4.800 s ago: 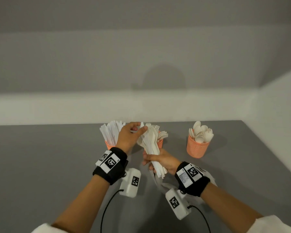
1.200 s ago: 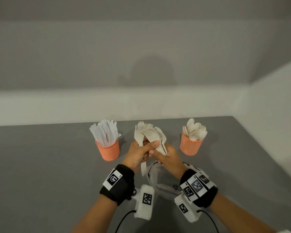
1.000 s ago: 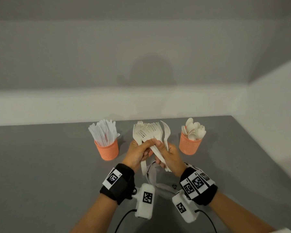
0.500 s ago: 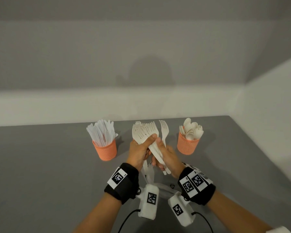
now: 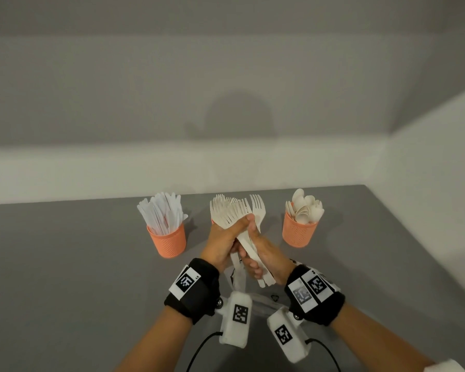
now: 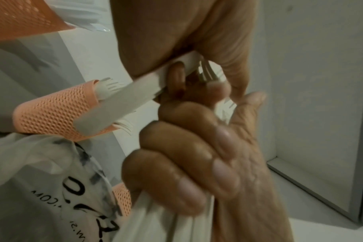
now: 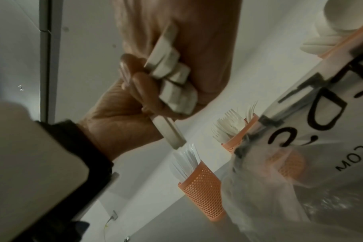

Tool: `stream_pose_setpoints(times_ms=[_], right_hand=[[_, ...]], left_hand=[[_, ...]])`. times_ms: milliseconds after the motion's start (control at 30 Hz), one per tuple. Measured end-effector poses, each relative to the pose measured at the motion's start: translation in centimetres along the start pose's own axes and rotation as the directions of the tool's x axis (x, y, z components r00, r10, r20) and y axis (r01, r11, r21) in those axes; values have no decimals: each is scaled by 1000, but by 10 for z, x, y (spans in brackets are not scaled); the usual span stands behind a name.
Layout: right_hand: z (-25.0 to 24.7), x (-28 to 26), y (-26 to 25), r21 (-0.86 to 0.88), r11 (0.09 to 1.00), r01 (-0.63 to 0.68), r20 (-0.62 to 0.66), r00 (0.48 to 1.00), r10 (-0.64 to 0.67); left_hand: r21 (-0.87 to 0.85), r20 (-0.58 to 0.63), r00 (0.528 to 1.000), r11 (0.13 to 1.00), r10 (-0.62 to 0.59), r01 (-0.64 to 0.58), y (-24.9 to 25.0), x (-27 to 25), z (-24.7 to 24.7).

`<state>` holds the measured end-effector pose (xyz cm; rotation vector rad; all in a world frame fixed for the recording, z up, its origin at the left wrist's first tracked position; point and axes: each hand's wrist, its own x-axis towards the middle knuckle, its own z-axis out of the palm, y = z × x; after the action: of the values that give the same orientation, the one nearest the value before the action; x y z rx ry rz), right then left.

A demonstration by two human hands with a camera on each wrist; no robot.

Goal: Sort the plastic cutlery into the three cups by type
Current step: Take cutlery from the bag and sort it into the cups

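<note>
Gripping one bundle of forks (image 5: pixel 235 213) upright just in front of the middle cup (image 7: pixel 237 131), left hand (image 5: pixel 220 242) and right hand (image 5: pixel 263 253) both curl round the handles, probably squaring them for dropping in

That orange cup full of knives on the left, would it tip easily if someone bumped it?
Probably. The knife cup looks like thin perforated plastic, so likely light, and it narrows toward its base. The knives stand well above the rim and fan out, which puts weight high up. A nudge near the top would likely topple it; a push low down might just slide it along the grey table.
</note>
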<state>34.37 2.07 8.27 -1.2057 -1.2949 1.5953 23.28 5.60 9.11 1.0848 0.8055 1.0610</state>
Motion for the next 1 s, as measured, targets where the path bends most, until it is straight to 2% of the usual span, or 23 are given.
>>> stream_pose_setpoints(times_ms=[133,333,367,433,500,567,633,667,767,833,867,1000], right_hand=[[-5,-3,2,31,994,-107,163,982,100],[-8,-12,5,94,959,-266,351,911,218],[-8,-14,3,90,954,-286,336,910,241],[-11,-15,1,30,968,-250,232,944,237],[-17,-16,-4,-90,986,-139,129,980,150],[-30,-17,-4,-272,959,-85,28,995,97],[-46,-23,-1,-489,866,-104,-141,989,39],[-52,-28,0,-589,799,-121,-189,982,9],[-62,-43,11,-852,513,-103,-134,991,-25],[-66,-46,26,-943,311,-113,-103,993,49],[-67,-46,36,-961,249,-125,-102,990,100],[-68,-43,61,-982,100,-158,-137,972,191]], left_hand=[[-62,137,986,992,-96,106,-4,1,-5],[108,302,943,988,-142,114,-8,-3,0],[151,306,938,981,-166,124,-9,-5,1],[170,263,942,971,-207,166,-7,-5,2],[37,186,955,972,-233,230,1,2,1],[-120,73,975,969,-210,218,16,12,-5],[-140,-118,987,985,-113,96,29,28,-18],[-84,-225,973,996,-48,30,35,36,-25],[86,-431,891,990,141,-115,45,58,-40],[110,-474,857,979,201,-169,49,71,-42],[107,-478,852,977,212,-183,49,77,-42],[100,-474,854,977,213,-188,47,98,-29]])
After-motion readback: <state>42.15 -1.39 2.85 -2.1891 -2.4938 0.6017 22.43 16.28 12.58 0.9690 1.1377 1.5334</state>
